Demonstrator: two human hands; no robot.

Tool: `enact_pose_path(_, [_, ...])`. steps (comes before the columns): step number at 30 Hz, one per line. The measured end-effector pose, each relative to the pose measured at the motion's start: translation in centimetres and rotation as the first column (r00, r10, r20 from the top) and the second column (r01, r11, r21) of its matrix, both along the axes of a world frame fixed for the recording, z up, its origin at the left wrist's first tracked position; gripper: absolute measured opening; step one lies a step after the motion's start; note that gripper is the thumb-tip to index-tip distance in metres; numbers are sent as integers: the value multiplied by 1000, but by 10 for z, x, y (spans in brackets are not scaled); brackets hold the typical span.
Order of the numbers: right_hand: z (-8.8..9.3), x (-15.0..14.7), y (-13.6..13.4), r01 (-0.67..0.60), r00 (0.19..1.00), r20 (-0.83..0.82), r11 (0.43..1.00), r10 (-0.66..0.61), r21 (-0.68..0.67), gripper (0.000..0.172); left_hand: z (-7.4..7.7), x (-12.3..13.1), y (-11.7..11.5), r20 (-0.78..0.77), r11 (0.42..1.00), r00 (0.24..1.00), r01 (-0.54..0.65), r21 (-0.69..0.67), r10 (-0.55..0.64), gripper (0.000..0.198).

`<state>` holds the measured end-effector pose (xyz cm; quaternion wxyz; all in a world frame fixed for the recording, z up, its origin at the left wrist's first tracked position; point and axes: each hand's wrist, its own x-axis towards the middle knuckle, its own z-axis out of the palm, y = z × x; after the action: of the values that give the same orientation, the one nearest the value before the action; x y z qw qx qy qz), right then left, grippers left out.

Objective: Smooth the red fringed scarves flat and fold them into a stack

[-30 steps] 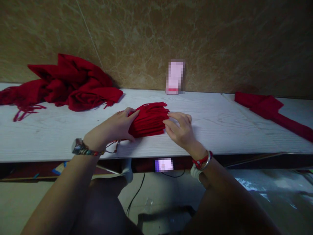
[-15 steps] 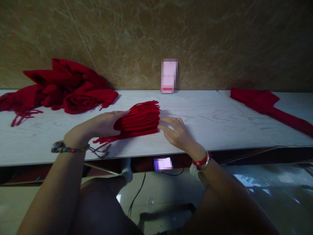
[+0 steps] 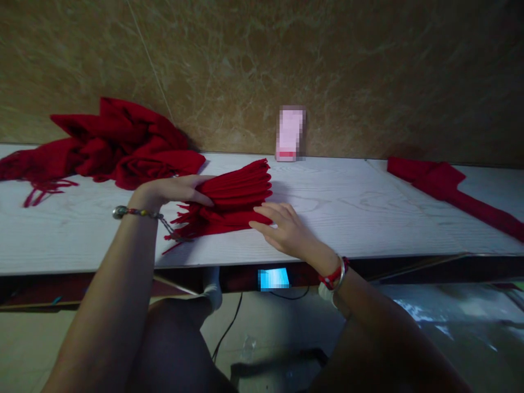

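Note:
A red fringed scarf [image 3: 233,194] lies gathered in layered folds on the white bench, between my hands. My left hand [image 3: 176,192] is closed over its left part, fingers on top of the folds, with loose fringe sticking out beneath the wrist. At the front right corner my right hand [image 3: 282,226] pinches the lowest fold between thumb and fingers. The palm side of my left hand is hidden.
Behind on the left is a crumpled red scarf [image 3: 135,144]. A folded red cloth [image 3: 434,177] stretches off to the right. One pixelated phone-like object [image 3: 290,134] leans on the marbled wall; a lit screen [image 3: 274,278] is below the bench edge [image 3: 347,260].
My right hand has moved from beside the scarf's right end onto its front corner. My left hand has shifted right, and the folds now fan out, with more fringe showing at left.

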<state>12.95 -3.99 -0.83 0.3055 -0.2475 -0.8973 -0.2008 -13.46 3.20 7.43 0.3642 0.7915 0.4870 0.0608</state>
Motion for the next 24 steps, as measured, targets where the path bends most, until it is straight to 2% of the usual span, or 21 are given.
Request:
enact_pose_path(8, [10,-48,10,-61,984,164,997,67,-42,32,-3,-2,2,1,998,1000,-32,48,32,75])
enact_pose_path(14, [15,-66,17,97,995,40,992,-94,-79,16,-4,-2,1,-21,997,999,-34,71,36,70])
enact_pose_path(19, [15,-76,20,161,985,-30,977,-167,-141,31,-3,-1,-1,-14,994,999,-40,97,41,68])
enact_pose_path(24, [14,-75,21,258,955,-99,948,-279,-189,32,-9,-3,2,28,996,999,-25,83,22,69])
